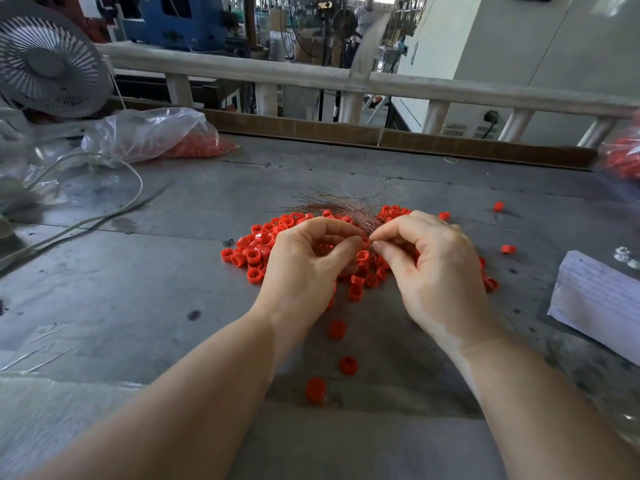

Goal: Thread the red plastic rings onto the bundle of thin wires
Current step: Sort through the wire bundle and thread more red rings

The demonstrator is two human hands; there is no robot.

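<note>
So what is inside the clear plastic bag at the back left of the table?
The clear plastic bag holds a heap of red plastic rings, showing through at its right end. The crumpled, glaring film hides the rest, so how far the heap extends cannot be seen.

You have no text here that can be read. The white paper (pixel 599 299) at your right, lying on the gray table (pixel 138 271), carries faint lines of print or handwriting, but they are too small and blurred to make out.

White fan (pixel 48 60), clear plastic bag (pixel 145 133), lined paper (pixel 599 299), grey table (pixel 138 289)
</note>
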